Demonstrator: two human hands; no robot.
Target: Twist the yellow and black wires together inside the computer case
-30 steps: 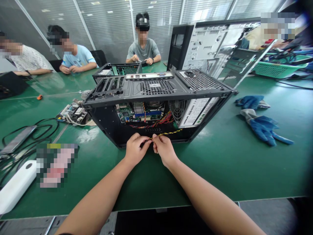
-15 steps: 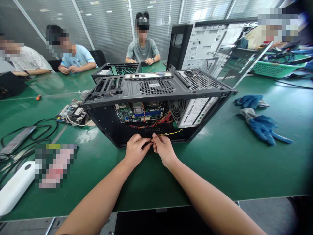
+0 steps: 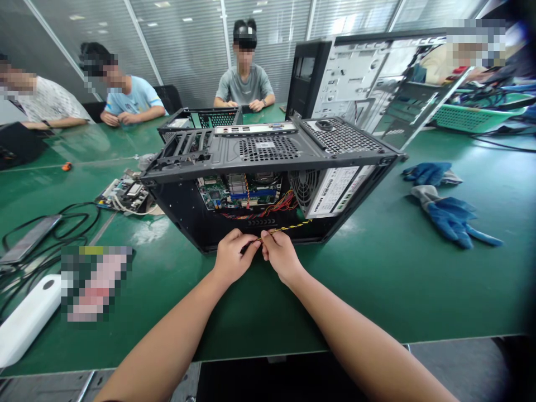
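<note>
Nearest the camera, the left hand point(image 3: 231, 258) and the right hand point(image 3: 281, 255) meet thumb to thumb at the near lip of the open black metal computer case point(image 3: 268, 151). Both are pressed together in a pinch on the thin yellow-and-black twisted wire point(image 3: 288, 228). The left hand's fingertips close on the wire's end, where a small dark tip shows; whether that is a plug I cannot tell. The right hand pinches just beside it.

From the grip the wire's long axis runs toward two o'clock, low along the case's bottom edge toward the grey power supply box with its white label point(image 3: 330, 192). The right hand is the nearer to that run. Beyond, at twelve o'clock, the green motherboard point(image 3: 234, 192) sits inside the case.
</note>
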